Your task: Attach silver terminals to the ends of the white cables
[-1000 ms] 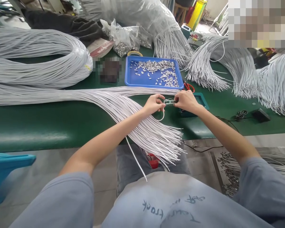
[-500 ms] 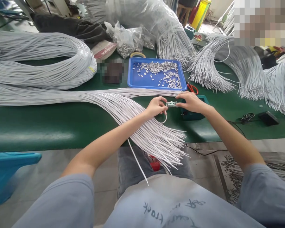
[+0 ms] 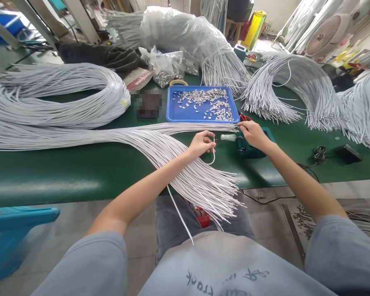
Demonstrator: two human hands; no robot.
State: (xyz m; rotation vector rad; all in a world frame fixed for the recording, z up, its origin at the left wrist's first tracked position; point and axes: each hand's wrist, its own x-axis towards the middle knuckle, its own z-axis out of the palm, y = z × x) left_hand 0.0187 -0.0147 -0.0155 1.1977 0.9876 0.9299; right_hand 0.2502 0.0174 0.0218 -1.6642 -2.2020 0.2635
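My left hand [image 3: 202, 144] pinches the end of a white cable [image 3: 213, 157], which bends in a small loop below the fingers; a thin bare tip shows there. My right hand [image 3: 253, 133] is closed, fingertips at the ends of the rear strand of white cables [image 3: 200, 128]. What exactly lies between them is small and partly hidden. Below that hand stands a teal box-shaped device [image 3: 252, 149], partly covered by it. A pale translucent piece [image 3: 228, 137] on a thin rod sticks out from its left side, apart from both hands.
A blue tray [image 3: 170, 107] of small metal pieces lies behind the hands, with red-handled scissors [image 3: 246, 118] by its corner. Loose white cables [image 3: 209, 185] fan over the green table's [image 3: 64, 176] front edge. Coiled cable bundles [image 3: 89, 107] lie left, more bundles right. A black adapter [image 3: 349, 153] sits right.
My right hand has left the pale piece and moved up to the rear cable ends. My left hand still holds its cable, now apart from that piece. The view has tilted slightly upward.
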